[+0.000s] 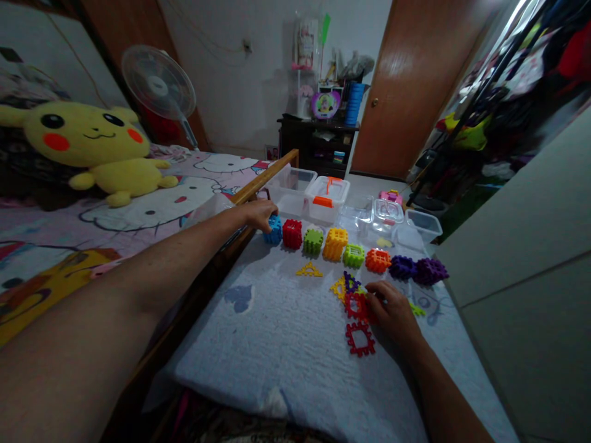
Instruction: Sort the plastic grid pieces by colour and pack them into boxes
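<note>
At the left end of a row of tile stacks, my left hand has its fingers closed on the stack of blue interlocking tiles. My right hand rests at a small loose pile, its fingers curled at the right side of a red square tile. What lies under those fingers is partly hidden. A purple tile and a yellow triangular tile touch that pile. Closer to me lies a red square frame tile. Another yellow triangle tile lies apart, behind and to the left.
The row continues with red, green, yellow, orange and purple stacks. Behind stand clear plastic boxes, one with an orange-latched lid. A wooden rail edges the cloth-covered table's left side, beside a bed.
</note>
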Demonstrator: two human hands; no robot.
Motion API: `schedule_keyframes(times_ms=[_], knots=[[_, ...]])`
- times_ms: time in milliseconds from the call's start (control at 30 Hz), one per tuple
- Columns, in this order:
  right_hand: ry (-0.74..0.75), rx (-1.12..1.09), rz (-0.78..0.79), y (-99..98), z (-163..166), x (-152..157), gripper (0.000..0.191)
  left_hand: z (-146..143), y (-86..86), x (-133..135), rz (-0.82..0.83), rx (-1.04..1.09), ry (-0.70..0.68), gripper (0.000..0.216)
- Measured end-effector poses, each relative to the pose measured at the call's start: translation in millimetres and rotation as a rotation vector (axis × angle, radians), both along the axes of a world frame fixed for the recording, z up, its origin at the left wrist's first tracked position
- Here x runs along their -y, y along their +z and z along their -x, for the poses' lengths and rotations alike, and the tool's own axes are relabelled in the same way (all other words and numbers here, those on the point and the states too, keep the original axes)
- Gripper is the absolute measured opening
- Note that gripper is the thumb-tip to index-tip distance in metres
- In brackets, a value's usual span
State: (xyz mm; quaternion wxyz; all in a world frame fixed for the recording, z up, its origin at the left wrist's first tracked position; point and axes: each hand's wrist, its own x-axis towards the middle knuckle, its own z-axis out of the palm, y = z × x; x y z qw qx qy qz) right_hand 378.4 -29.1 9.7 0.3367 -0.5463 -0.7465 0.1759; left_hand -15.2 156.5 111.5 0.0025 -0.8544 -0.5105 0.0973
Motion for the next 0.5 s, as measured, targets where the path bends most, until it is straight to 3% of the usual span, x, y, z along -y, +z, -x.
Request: schedule_keyframes(times_ms=[300, 500], knots=[[0.004, 0.020, 0.003, -1.3, -1.9, -0.8, 0.018, -0.3, -5.6, -6.3, 0.027, -0.003, -0.042, 0.052], [0.001, 0.018, 0.005, -1.8, -2.8, -0.8, 0.016, 4.2, -7.1, -7.4, 0.021, -0.010, -0.043, 0.068]])
